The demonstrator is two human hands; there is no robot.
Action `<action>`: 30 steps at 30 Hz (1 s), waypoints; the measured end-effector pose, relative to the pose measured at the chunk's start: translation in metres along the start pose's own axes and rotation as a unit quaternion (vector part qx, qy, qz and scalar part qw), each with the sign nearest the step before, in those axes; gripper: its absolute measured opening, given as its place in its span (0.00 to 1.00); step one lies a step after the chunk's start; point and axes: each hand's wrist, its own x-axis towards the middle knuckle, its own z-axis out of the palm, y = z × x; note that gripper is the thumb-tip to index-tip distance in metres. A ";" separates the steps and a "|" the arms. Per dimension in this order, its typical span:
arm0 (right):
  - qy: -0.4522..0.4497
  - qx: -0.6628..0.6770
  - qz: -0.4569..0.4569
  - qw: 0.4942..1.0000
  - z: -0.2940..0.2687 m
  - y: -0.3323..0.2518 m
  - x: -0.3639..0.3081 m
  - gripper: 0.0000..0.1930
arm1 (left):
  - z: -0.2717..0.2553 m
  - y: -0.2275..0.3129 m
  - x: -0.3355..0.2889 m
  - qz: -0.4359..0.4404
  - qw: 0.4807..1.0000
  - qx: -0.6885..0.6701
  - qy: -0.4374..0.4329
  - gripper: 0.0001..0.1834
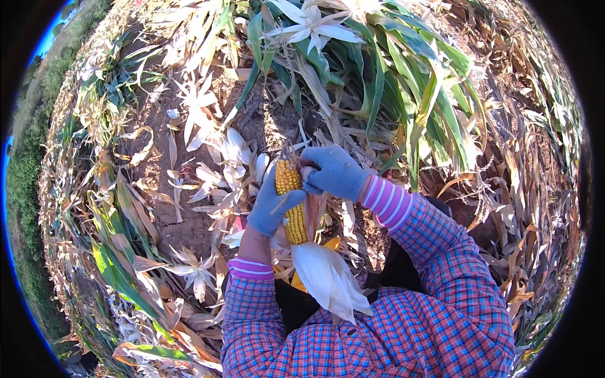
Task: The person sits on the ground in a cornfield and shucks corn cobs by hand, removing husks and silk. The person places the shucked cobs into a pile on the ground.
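Note:
A yellow corn cob (295, 217) stands nearly upright in front of me, its kernels bare along most of its length. My left hand (271, 200), in a grey-blue glove, is wrapped round the cob's left side, the thumb lying across the kernels. Pale husk leaves (328, 277) hang peeled back from the cob's lower end. At the cob's upper right, my gloved right hand (334, 173) is closed in a pinch on brownish corn silk or dry husk (316, 208), which trails down beside the cob. Its fingertips are partly hidden.
More yellow cobs (298, 281) lie below, partly hidden behind the husk. A heap of green corn stalks and leaves (384, 75) lies ahead. Dry husks (233, 148) litter the brown soil (183, 217) to the left. Dry stalks (510, 164) cover the right side.

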 end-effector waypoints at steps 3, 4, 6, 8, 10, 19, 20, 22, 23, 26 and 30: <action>0.016 0.028 0.015 0.999 0.004 0.013 -0.002 0.08 | 0.012 0.004 0.003 -0.001 0.999 0.011 0.030 0.35; 0.010 0.069 0.020 0.997 0.003 0.014 -0.003 0.09 | 0.014 0.006 0.004 -0.010 0.999 0.020 0.035 0.36; -0.004 0.150 0.030 0.988 0.001 0.015 -0.006 0.13 | 0.015 0.010 0.003 -0.028 0.998 0.037 0.047 0.38; -0.035 0.078 -0.002 0.996 -0.004 0.026 -0.001 0.15 | 0.012 0.007 0.002 -0.016 1.000 0.005 0.012 0.44; -0.078 0.037 -0.017 0.996 -0.010 0.031 0.004 0.16 | 0.009 0.001 0.001 -0.003 1.000 -0.004 -0.014 0.48; -0.125 -0.016 -0.034 0.991 -0.019 0.011 0.000 0.14 | 0.004 0.000 -0.001 0.002 0.995 -0.069 -0.077 0.52; -0.120 -0.014 -0.035 0.992 -0.018 0.011 -0.001 0.13 | 0.004 -0.001 -0.002 0.005 0.995 -0.068 -0.072 0.52; -0.111 -0.022 -0.039 0.993 -0.016 0.010 -0.002 0.12 | 0.001 -0.004 -0.002 0.000 0.996 -0.065 -0.062 0.53; -0.104 -0.034 -0.042 0.993 -0.017 0.008 -0.003 0.11 | -0.003 -0.009 -0.002 -0.007 0.996 -0.065 -0.059 0.53; -0.092 -0.005 0.007 0.996 -0.015 0.001 -0.007 0.08 | -0.003 -0.011 -0.002 -0.010 0.995 -0.075 -0.060 0.53; -0.083 0.029 0.019 0.996 -0.013 0.000 -0.009 0.06 | 0.004 -0.006 -0.003 -0.005 0.994 -0.092 -0.064 0.53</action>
